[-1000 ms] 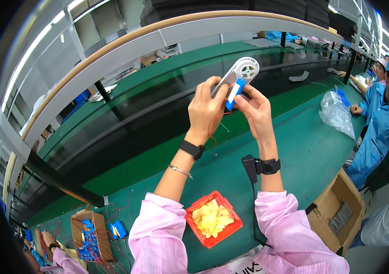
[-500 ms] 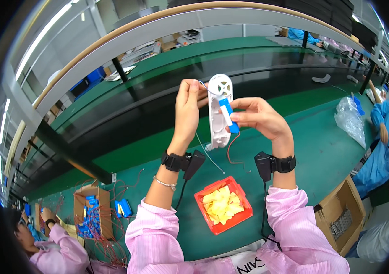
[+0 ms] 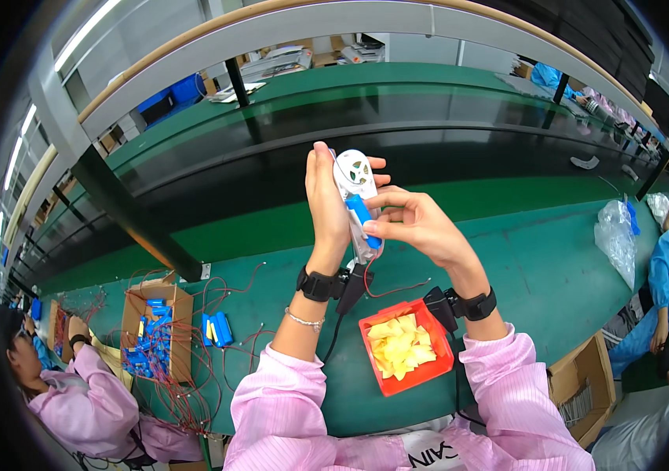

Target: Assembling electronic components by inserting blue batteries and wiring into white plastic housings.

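Observation:
My left hand (image 3: 328,206) is wrapped around a long white plastic housing (image 3: 355,169) with a round, spoked end, held up above the bench. Its fingers come round behind the housing and show on the far side. Between the thumb and fingers of my right hand (image 3: 421,226) is a blue battery pack (image 3: 362,223), held against the open inner side of the housing just below the round end. A red wire (image 3: 373,293) hangs from the pack and curves right. The lower part of the housing is mostly hidden by the pack and my left hand.
Below my hands stands a red bin (image 3: 409,385) of yellow pieces. To the left are a cardboard box (image 3: 183,337) of wired blue packs and loose packs (image 3: 216,330). A clear plastic bag (image 3: 615,239) lies right. Co-workers sit on both sides; a dark conveyor (image 3: 460,153) runs behind.
The housing has turned and tilted, so less of its inner side shows. My left hand now covers more of it. The battery pack stays in my right hand, and the whole view has shifted.

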Tool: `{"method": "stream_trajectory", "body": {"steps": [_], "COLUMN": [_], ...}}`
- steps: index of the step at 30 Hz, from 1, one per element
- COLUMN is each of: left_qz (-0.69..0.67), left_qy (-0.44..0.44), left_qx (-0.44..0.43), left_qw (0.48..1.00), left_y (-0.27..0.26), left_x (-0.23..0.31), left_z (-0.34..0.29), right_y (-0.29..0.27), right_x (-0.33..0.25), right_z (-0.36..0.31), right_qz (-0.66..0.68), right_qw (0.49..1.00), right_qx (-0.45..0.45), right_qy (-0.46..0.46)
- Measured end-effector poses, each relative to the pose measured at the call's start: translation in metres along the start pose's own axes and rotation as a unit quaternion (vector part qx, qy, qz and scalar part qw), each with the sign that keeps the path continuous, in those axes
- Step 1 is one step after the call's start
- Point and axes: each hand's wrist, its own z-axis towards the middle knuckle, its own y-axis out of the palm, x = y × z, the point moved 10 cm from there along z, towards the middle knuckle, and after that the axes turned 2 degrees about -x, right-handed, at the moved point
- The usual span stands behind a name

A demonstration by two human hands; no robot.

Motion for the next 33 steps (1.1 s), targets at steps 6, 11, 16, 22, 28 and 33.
{"method": "stream_trajectory", "body": {"steps": [6, 11, 16, 22, 28, 33], "left_qz": [0.002, -0.046, -0.051, -0.049, -0.080, -0.085], "left_qy": [-0.018, -0.042, -0.002, -0.004, -0.003, -0.025], "left_qx": [0.011, 0.094, 0.098, 0.115, 0.139, 0.159], "left_qw": [1.000, 0.994, 0.994, 0.992, 0.987, 0.983], "left_y": [-0.016, -0.045, -0.042, -0.038, -0.035, -0.032], "left_x": [-0.010, -0.013, -0.006, -0.010, -0.010, -0.017], "left_z": [0.005, 0.012, 0.010, 0.003, -0.001, -0.011], "right_y": [-0.002, -0.004, 0.002, 0.005, 0.005, 0.013], "right_x": [0.022, -0.002, -0.015, -0.021, -0.028, -0.038], "right_z": [0.006, 0.001, -0.006, -0.010, -0.016, -0.020], "right_qz": [-0.008, -0.055, -0.147, -0.174, -0.199, -0.345], "right_qw": [0.999, 0.996, 0.976, 0.964, 0.948, 0.910], "right_qx": [-0.007, 0.066, 0.142, 0.181, 0.220, 0.194], "right_qy": [0.047, -0.034, -0.078, -0.086, -0.112, -0.124]}}
